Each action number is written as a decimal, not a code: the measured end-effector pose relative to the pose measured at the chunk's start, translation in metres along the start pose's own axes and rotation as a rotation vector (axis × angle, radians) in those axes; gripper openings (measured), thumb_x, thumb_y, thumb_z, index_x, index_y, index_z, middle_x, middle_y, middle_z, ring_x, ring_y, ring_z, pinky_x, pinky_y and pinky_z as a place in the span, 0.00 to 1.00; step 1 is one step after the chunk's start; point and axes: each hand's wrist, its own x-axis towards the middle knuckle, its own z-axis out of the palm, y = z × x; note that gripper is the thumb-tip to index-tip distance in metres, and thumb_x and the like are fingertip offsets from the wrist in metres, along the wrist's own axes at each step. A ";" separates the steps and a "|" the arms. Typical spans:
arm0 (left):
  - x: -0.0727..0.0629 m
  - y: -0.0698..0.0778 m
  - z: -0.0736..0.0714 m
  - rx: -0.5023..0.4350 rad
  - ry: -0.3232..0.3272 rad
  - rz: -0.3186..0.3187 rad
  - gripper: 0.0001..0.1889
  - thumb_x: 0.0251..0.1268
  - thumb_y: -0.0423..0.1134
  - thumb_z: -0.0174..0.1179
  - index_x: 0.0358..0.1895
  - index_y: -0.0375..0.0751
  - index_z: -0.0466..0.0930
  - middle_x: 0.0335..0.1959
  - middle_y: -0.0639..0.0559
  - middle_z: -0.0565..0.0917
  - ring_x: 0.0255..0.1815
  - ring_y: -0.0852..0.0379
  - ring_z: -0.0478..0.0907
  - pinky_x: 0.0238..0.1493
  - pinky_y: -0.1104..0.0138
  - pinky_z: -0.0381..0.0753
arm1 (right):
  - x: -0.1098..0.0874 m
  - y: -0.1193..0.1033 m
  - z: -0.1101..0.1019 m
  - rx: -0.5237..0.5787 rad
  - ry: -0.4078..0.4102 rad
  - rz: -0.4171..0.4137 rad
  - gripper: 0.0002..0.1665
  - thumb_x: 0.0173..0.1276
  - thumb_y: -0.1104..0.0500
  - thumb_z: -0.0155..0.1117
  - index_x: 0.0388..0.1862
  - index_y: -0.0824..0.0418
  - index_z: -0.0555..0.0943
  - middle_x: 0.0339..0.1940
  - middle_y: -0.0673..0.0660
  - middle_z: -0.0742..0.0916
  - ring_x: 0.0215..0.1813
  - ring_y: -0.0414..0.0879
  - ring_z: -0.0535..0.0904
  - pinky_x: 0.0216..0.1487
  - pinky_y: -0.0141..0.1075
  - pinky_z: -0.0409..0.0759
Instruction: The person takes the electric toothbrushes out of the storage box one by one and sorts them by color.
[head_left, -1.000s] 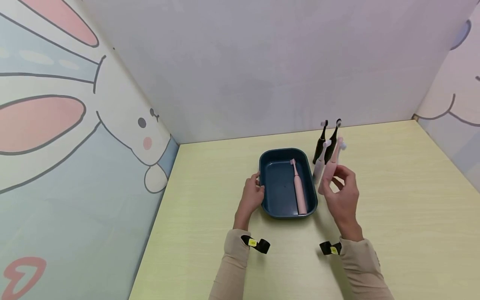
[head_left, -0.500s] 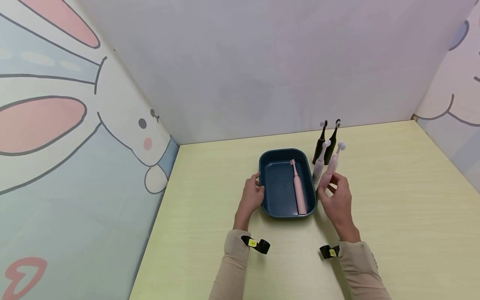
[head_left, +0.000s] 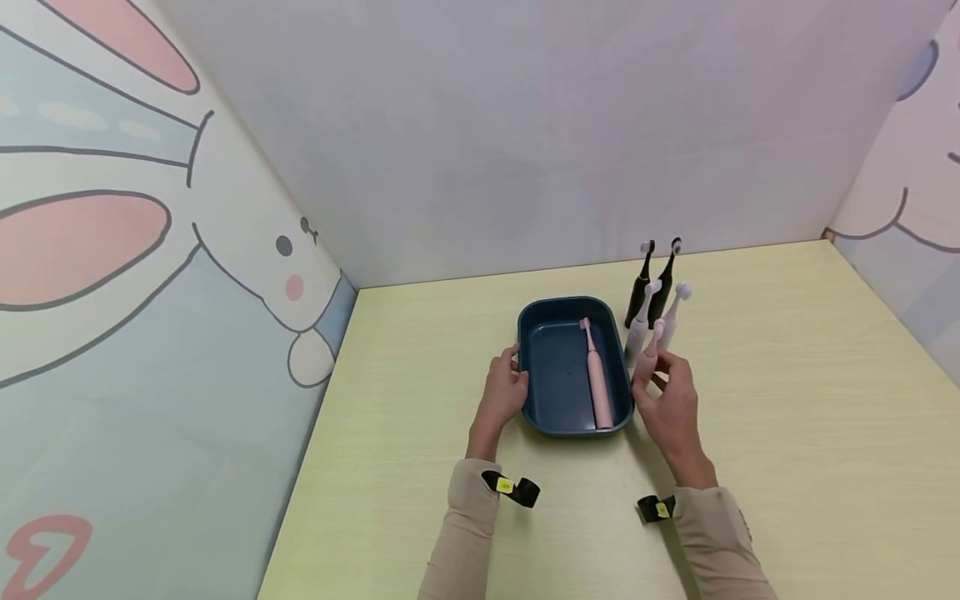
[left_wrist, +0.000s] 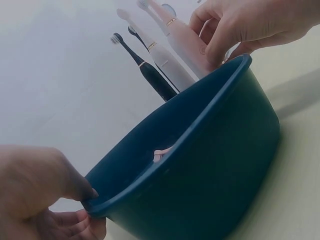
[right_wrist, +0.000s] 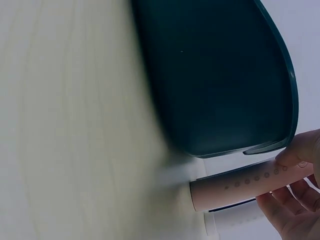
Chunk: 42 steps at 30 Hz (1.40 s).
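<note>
My left hand [head_left: 506, 385] pinches the left rim of a dark blue plastic bin [head_left: 555, 375], thumb on the inside and fingers beneath the edge in the left wrist view. Inside, along the bin's right side, lies a pink electric toothbrush [head_left: 597, 379]. Just outside the right wall, my right hand [head_left: 670, 404] holds a second pink electric toothbrush [right_wrist: 250, 185] by its handle, roughly upright with the head up. Its base is close to the table; whether it touches, I cannot tell. Two white electric toothbrushes [head_left: 638, 331] stand right behind it.
Two black electric toothbrushes [head_left: 638, 300] stand upright behind the white ones, near the back wall. The pale wooden table [head_left: 420, 350] meets a plain wall [head_left: 525, 150] at the back and a rabbit-painted wall [head_left: 225, 358] on the left.
My right hand has lowered the pink toothbrush and brought it slightly left and nearer to me, uncovering the right white toothbrush. My left hand and the bin stay put.
</note>
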 end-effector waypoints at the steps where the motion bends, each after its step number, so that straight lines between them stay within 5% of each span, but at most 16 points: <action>1: 0.000 0.000 0.000 0.001 0.001 0.000 0.26 0.70 0.32 0.50 0.71 0.40 0.61 0.46 0.43 0.71 0.40 0.55 0.73 0.41 0.65 0.76 | 0.000 0.000 0.000 0.001 -0.002 0.000 0.24 0.59 0.70 0.63 0.55 0.73 0.70 0.48 0.68 0.76 0.51 0.55 0.76 0.48 0.47 0.77; 8: 0.000 0.001 -0.001 0.004 -0.003 0.000 0.26 0.70 0.32 0.50 0.71 0.40 0.61 0.46 0.43 0.71 0.40 0.55 0.74 0.42 0.64 0.76 | -0.001 0.000 0.000 0.002 -0.005 -0.001 0.25 0.58 0.71 0.64 0.55 0.73 0.70 0.49 0.68 0.76 0.51 0.55 0.76 0.50 0.39 0.77; 15: 0.000 0.000 -0.001 0.003 -0.008 0.000 0.26 0.70 0.32 0.50 0.71 0.40 0.61 0.47 0.43 0.71 0.41 0.55 0.74 0.41 0.65 0.76 | -0.003 0.002 -0.001 0.069 0.004 -0.042 0.32 0.53 0.77 0.64 0.58 0.76 0.67 0.51 0.71 0.75 0.52 0.58 0.74 0.53 0.12 0.65; 23: -0.002 0.000 -0.001 -0.001 -0.003 0.015 0.26 0.70 0.32 0.50 0.71 0.40 0.61 0.46 0.43 0.71 0.40 0.55 0.74 0.42 0.64 0.76 | -0.007 -0.009 -0.011 0.071 0.047 -0.003 0.35 0.54 0.72 0.68 0.61 0.73 0.67 0.51 0.69 0.77 0.52 0.54 0.73 0.55 0.16 0.66; 32: -0.001 -0.001 0.000 0.008 0.003 0.017 0.26 0.70 0.32 0.50 0.71 0.39 0.61 0.46 0.43 0.71 0.40 0.55 0.74 0.42 0.65 0.76 | -0.017 -0.026 -0.022 0.128 0.097 0.070 0.34 0.55 0.74 0.66 0.62 0.72 0.68 0.52 0.65 0.78 0.53 0.36 0.71 0.56 0.18 0.68; 36: -0.001 0.000 0.000 0.019 0.006 0.021 0.26 0.70 0.32 0.49 0.71 0.40 0.61 0.46 0.43 0.71 0.40 0.55 0.74 0.43 0.64 0.76 | -0.023 -0.036 -0.020 0.162 0.107 0.029 0.32 0.54 0.76 0.65 0.60 0.72 0.69 0.51 0.64 0.78 0.53 0.33 0.71 0.56 0.19 0.69; 42: -0.003 0.001 0.000 0.028 0.005 0.018 0.26 0.70 0.33 0.49 0.71 0.40 0.61 0.47 0.43 0.72 0.41 0.55 0.75 0.44 0.63 0.76 | -0.033 -0.046 -0.007 0.173 0.066 -0.126 0.32 0.51 0.78 0.66 0.58 0.73 0.71 0.51 0.67 0.78 0.53 0.43 0.74 0.57 0.21 0.70</action>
